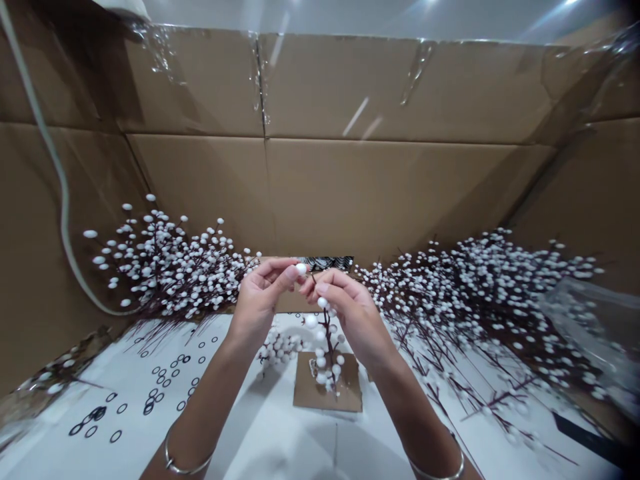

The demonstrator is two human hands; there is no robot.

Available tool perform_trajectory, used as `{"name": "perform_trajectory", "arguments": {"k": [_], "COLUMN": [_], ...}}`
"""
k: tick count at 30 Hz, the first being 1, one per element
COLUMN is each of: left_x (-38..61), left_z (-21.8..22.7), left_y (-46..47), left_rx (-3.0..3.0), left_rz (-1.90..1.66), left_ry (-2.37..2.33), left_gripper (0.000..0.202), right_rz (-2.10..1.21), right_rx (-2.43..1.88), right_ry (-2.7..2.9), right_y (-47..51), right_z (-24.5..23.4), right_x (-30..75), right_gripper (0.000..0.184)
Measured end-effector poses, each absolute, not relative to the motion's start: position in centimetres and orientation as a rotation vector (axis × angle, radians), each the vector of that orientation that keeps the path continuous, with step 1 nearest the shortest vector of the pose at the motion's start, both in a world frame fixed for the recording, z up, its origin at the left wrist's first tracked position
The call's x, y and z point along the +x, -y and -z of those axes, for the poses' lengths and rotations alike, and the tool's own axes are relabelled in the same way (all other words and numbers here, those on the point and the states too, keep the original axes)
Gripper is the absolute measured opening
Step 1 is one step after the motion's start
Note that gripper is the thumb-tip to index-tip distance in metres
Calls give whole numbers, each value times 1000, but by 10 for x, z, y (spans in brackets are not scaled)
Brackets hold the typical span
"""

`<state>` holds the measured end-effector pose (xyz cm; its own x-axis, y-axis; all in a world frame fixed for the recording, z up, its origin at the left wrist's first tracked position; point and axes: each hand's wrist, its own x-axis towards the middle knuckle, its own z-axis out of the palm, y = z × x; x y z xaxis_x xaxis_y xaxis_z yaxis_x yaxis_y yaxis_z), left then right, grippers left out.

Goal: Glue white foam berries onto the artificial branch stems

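Note:
My left hand (pixel 261 293) is closed in a pinch on a white berry (pixel 301 269) at its fingertips. Close beside it, my right hand (pixel 347 303) is closed on a thin dark stem of an artificial berry branch (pixel 327 333). The branch hangs below the right fingers, with white berries along its brown twigs. Behind its lower end a small cardboard square (pixel 305 387) lies on the white tabletop (pixel 270 433). A small cluster of white berries (pixel 280 347) sits left of the square. The exact grip of the right fingertips is partly hidden.
A large bundle of berry branches (pixel 185 267) lies at the back left, another bundle (pixel 470 287) along the right. Several black rings (pixel 163 380) are scattered on the left. Cardboard walls (pixel 350 193) enclose the back and sides. Clear plastic (pixel 580 320) lies at right; a pale cable (pixel 63 187) hangs left.

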<state>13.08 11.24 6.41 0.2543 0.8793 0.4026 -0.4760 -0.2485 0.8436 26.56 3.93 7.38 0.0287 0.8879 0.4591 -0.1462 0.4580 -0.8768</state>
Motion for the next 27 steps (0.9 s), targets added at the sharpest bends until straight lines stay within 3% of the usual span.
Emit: {"name": "perform_trajectory", "arguments": {"k": [27], "left_x": [136], "left_z": [-61], "left_y": [-104], "left_rx": [1349], "left_rz": [-1414], "left_ry": [-446], "left_gripper": [13], "right_rz": [-846], "right_rx": [-801], "right_ry": [1320], "right_y": [-37], "right_z": [-75], "right_x": [267], "right_gripper": [19]}}
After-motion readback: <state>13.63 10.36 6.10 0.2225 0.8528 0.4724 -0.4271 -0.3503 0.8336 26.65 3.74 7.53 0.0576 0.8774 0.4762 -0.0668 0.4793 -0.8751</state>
